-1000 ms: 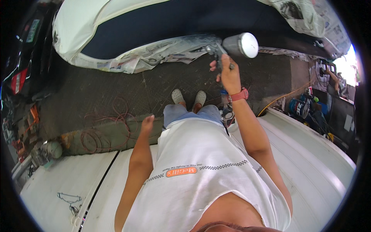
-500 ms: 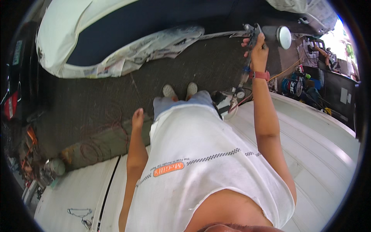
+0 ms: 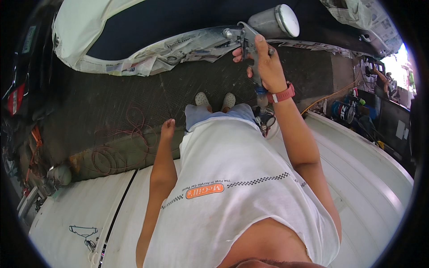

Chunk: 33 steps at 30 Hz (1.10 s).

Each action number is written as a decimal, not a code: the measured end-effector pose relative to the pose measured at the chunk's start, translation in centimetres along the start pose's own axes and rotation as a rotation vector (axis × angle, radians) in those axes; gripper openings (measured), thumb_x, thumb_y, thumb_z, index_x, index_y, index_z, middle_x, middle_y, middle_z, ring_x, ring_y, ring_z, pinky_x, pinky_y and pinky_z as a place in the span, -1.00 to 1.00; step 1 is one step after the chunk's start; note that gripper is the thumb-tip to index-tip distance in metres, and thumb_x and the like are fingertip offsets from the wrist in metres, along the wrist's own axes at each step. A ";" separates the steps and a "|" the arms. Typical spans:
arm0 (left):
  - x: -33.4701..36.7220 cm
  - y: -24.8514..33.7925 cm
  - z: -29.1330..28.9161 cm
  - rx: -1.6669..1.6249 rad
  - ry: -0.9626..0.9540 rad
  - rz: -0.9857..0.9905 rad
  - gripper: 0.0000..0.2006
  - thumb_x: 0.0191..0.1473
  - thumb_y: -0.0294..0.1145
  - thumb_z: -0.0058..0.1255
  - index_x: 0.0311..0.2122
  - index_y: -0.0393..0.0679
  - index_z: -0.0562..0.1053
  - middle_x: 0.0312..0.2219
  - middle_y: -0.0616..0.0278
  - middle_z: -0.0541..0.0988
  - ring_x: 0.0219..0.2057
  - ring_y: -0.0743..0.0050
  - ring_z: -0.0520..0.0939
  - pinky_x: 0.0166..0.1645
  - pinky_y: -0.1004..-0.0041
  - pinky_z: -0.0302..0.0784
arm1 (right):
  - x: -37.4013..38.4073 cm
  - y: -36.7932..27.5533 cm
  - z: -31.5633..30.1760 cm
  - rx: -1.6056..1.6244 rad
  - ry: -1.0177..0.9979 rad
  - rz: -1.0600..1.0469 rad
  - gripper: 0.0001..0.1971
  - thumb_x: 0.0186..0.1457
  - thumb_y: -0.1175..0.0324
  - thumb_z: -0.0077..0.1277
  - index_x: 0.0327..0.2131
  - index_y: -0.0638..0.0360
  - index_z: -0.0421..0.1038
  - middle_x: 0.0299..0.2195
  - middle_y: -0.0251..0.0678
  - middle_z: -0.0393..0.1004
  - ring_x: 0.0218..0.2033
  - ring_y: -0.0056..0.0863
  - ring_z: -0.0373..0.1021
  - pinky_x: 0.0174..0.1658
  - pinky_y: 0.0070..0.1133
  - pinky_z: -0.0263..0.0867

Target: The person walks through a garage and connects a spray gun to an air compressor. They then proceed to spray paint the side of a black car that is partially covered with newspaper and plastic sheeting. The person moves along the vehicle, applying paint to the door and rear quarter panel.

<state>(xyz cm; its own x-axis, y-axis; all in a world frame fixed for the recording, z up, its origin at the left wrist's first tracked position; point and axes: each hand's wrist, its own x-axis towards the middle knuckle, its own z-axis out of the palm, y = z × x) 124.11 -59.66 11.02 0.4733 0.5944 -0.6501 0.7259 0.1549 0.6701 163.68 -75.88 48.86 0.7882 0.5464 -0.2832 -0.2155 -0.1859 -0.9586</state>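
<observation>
My right hand (image 3: 270, 67) is closed around the handle of a metal spray gun (image 3: 245, 40), with a red watch band on that wrist. A grey cup (image 3: 268, 23) with a round white lid is attached to the gun and tilts to the right. The gun is close to a dark car panel (image 3: 187, 24), whose lower edge is lined with masking newspaper (image 3: 156, 60). It cannot be made out whether spray comes out. My left hand (image 3: 168, 128) hangs low at my side, away from the car. Its fingers are mostly hidden from above, and nothing shows in it.
A white cover (image 3: 73, 40) drapes the car's left part. Reddish hose (image 3: 105, 161) lies coiled on the floor at the left. White panels (image 3: 353, 178) are behind me. Paint cans (image 3: 343, 111) stand at the right, near an orange cord (image 3: 326, 102). A dark car's red tail light (image 3: 16, 99) shows far left.
My right hand has brought the spray gun leftward along the dark panel and nearer to me, elbow more bent. The left arm still hangs down.
</observation>
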 end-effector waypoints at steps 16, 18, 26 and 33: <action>1.6 -1.9 -0.6 -0.008 -0.021 -0.108 -0.50 0.22 -0.06 0.09 0.07 -0.28 0.47 -0.18 0.16 0.62 -0.27 0.46 0.61 -0.13 0.43 0.54 | 1.9 -1.8 -17.5 -0.226 0.579 -0.104 -0.42 0.33 -0.16 -0.23 -0.12 0.26 0.44 -0.44 -0.22 0.60 -0.46 -0.50 0.53 -0.65 -0.62 0.29; 2.0 -0.7 -0.9 -0.012 -0.015 -0.094 -0.50 0.22 -0.05 0.07 0.07 -0.27 0.47 -0.17 0.17 0.61 -0.26 0.46 0.60 -0.11 0.43 0.53 | 2.0 -2.0 -18.7 -0.311 0.624 -0.129 -0.39 0.32 -0.20 -0.25 -0.14 0.26 0.44 -0.43 -0.25 0.60 -0.45 -0.53 0.53 -0.64 -0.62 0.28; 1.9 1.2 -1.3 -0.101 -0.042 -0.138 -0.47 0.22 0.01 0.07 0.11 -0.22 0.44 -0.14 0.22 0.59 -0.21 0.42 0.59 -0.06 0.42 0.50 | 1.3 -2.5 -11.7 -0.139 0.500 -0.106 -0.38 0.31 -0.22 -0.24 -0.08 0.25 0.42 -0.43 -0.23 0.59 -0.41 -0.50 0.55 -0.62 -0.64 0.29; 0.2 1.0 -1.0 0.029 -0.054 -0.110 -0.47 0.22 -0.01 0.08 0.08 -0.28 0.46 -0.16 0.16 0.60 -0.20 0.41 0.59 -0.07 0.41 0.51 | 0.4 -2.3 -3.4 -0.056 0.189 -0.076 -0.45 0.35 -0.11 -0.22 -0.08 0.27 0.44 -0.44 -0.25 0.57 -0.46 -0.55 0.52 -0.65 -0.67 0.30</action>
<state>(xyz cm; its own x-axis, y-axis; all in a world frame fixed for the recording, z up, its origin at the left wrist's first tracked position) 124.50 -58.61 11.90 0.4157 0.5314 -0.7381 0.7885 0.1938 0.5837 166.46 -77.99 51.05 0.8962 0.3986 -0.1947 -0.1232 -0.1979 -0.9724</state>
